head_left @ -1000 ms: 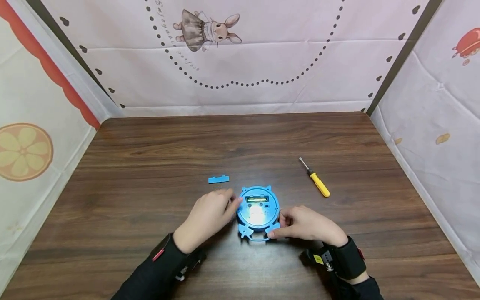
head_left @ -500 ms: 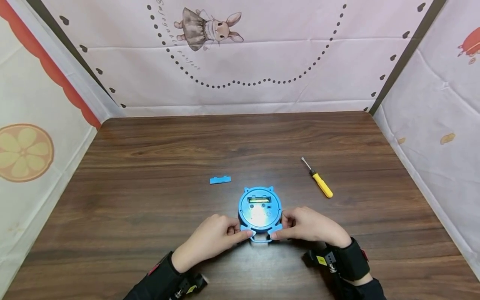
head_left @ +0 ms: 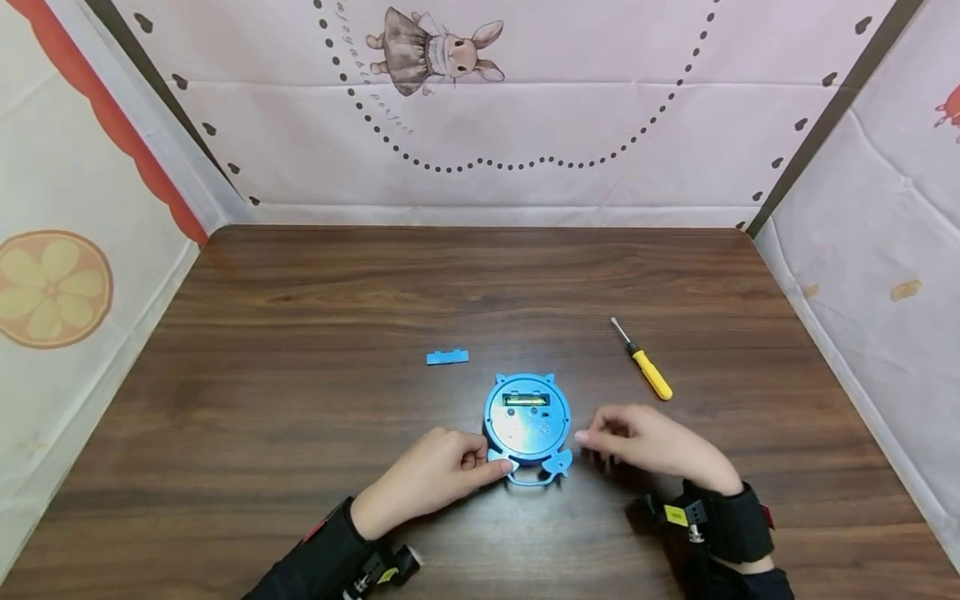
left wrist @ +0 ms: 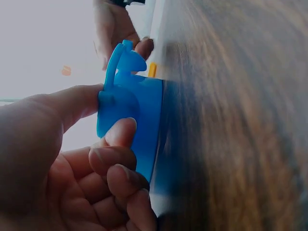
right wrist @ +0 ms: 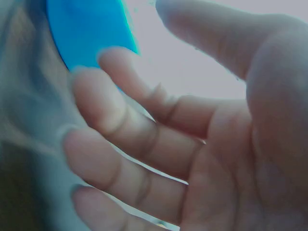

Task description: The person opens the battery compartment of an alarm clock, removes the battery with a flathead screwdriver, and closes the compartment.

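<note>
A blue round alarm clock, with ear-like and foot-like bumps and a loop handle, lies back side up on the table in the head view. Its battery slot is uncovered, with what looks like a battery inside. My left hand pinches the clock's near left foot; in the left wrist view the thumb is on one side of the blue body and the fingers on the other. Just right of the clock, my right hand is apart from it, fingers loosely bent and holding nothing. A blue battery cover lies beyond the clock to the left.
A screwdriver with a yellow handle lies beyond my right hand, its tip pointing away. The brown wooden table is bounded by printed cloth walls at the back and both sides.
My left hand has moved from the clock's left edge down to its near left foot and grips there. My right hand has let go of the near right foot and shifted right.
</note>
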Tool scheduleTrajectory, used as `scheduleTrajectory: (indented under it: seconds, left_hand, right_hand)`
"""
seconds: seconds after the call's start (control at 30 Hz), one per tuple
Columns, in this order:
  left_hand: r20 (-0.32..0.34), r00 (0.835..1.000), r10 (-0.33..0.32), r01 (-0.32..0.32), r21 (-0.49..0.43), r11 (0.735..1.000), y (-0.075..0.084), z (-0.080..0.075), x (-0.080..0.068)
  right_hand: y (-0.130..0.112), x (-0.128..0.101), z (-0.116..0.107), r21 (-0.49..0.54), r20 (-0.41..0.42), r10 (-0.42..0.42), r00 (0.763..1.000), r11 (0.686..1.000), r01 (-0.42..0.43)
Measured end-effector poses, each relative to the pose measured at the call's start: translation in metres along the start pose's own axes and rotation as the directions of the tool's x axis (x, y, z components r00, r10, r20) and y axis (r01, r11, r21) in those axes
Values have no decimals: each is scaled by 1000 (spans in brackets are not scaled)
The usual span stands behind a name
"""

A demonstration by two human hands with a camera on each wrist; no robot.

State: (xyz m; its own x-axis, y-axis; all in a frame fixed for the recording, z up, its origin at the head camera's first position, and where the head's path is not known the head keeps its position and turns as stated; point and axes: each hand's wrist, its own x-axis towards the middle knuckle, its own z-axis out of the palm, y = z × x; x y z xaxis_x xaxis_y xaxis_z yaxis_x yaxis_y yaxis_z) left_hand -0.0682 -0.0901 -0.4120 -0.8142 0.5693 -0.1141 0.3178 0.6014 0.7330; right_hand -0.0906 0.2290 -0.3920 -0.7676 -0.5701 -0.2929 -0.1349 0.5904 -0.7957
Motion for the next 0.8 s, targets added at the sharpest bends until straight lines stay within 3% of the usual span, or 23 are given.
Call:
scheduleTrajectory:
  seconds: [0.1,0.2,0.3,0.6,0.8]
  left_hand:
    - [-2,1000,5,-5,2,1000,1,-1,0]
    - [0,1000,13,-13,0,1000,1,-1,0]
    - [2,1000,23,-23,-8,1000,1,-1,0]
    - [2,1000,26,-26,-32,999,-3,1,-5]
    - [-9,1000,24,-25,-47,999,-5,-1,-10]
  right_hand:
    - [2,-10,-18,-27,-166,58,984,998,-63]
    - [1,-19,-39,-89,-345,135,929,980,-176]
    - [1,-22,-55,-138,-435,182,882,954,-265]
    - [12,7,-73,-225,-348,315,883,886,-405]
    - [15,22,-72,-278,-319,352,880,853,-442]
